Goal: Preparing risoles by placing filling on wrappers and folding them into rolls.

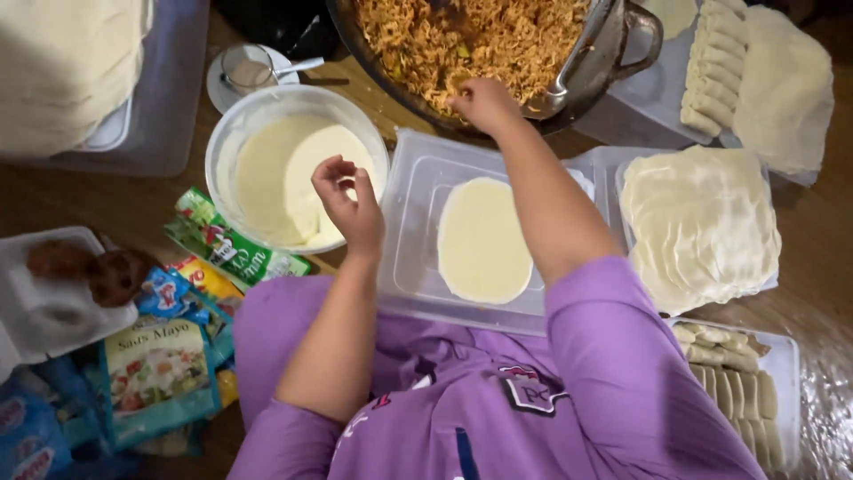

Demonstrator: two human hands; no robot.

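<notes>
Now right hand pinching shredded orange filling.

Right hand dips into the noodle filling, fingertips buried from sight. The wok runs off the top edge; the stack of wrappers is cropped at the top-left corner.

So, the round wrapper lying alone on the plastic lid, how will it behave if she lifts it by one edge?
The wrapper looks thin and lies flat on the lid, so it would probably droop, not stay stiff. It seems light for its size. Being so thin, it may tear if pulled quickly.
</notes>
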